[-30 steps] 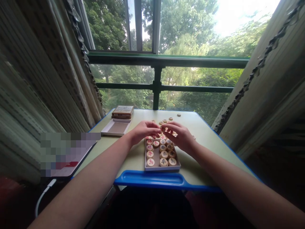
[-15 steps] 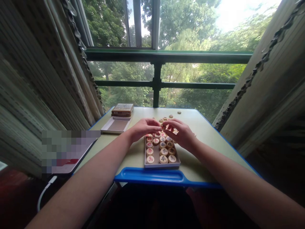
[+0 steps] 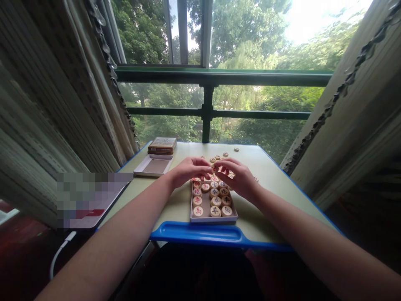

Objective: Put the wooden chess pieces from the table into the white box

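Over the far end of a shallow white box [image 3: 214,220], my left hand [image 3: 193,170] and my right hand [image 3: 235,172] come together. Their fingertips close on one small round Chinese chess piece [image 3: 214,168], mostly covered by the fingers. Inside the box, pieces with red characters [image 3: 197,200] line the left side, and stacked pieces with dark characters [image 3: 216,201] fill the right side. A single red-marked piece [image 3: 205,187] sits between them near the far end. Beyond my hands, several loose pieces [image 3: 225,154] lie on the table, partly hidden by my fingers.
At the table's back left, a box lid [image 3: 153,165] lies open side up before a stack of brown boxes or books [image 3: 162,144]. A blurred-out tablet-like device [image 3: 94,205] with a white cable [image 3: 59,251] is at left. The table [image 3: 272,196] has a blue edge tray [image 3: 200,235].
The whole view has shifted slightly. Both hands stay almost in place, fingertips still together at the piece. The pieces in the box look unchanged.
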A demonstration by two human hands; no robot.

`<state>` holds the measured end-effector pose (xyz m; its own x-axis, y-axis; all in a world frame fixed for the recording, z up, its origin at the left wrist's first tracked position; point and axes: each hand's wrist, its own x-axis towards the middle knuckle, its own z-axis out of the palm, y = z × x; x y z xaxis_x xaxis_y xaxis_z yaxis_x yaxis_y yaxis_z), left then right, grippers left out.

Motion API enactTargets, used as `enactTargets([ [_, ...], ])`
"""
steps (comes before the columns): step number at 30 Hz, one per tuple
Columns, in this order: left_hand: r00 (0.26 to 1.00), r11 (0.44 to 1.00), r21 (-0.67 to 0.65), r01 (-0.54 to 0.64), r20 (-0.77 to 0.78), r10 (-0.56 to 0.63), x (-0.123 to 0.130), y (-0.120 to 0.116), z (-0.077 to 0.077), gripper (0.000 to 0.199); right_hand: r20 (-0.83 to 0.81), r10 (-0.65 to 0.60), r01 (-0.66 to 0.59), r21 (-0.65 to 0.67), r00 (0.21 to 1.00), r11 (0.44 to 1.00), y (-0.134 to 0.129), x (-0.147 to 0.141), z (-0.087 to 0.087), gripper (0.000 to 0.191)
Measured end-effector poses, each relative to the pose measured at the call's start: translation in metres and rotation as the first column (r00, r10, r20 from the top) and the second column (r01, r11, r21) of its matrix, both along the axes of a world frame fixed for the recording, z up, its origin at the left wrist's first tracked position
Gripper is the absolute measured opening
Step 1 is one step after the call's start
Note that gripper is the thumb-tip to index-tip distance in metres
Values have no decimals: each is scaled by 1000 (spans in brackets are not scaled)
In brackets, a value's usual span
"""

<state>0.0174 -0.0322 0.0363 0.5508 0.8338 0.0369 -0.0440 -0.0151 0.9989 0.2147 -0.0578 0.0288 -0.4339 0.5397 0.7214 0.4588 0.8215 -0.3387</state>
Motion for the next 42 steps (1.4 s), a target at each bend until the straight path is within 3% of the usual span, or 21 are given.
enactTargets([
  [9, 999, 999, 45, 2, -42, 0, 1, 0, -2, 31, -21, 25, -25, -11, 999, 1000, 4, 1, -5, 22],
  [14, 999, 999, 52, 1, -38, 1, 1, 0, -1, 34, -31, -32, 32, -10, 999, 999, 2, 0, -4, 30],
  [19, 999, 999, 39, 6, -51, -4, 2, -2, 0, 33, -26, -23, 23, -14, 999, 1000, -2, -2, 0, 20],
  [35, 990, 999, 47, 0, -143, 7, 2, -2, -2, 26, 39, 29, -26, -80, 999, 996, -5, -3, 5, 25],
  [42, 988, 997, 69, 26, -156, -15, -2, -3, 5, 30, 12, -22, 23, -92, 1000, 995, -4, -1, 5, 22],
])
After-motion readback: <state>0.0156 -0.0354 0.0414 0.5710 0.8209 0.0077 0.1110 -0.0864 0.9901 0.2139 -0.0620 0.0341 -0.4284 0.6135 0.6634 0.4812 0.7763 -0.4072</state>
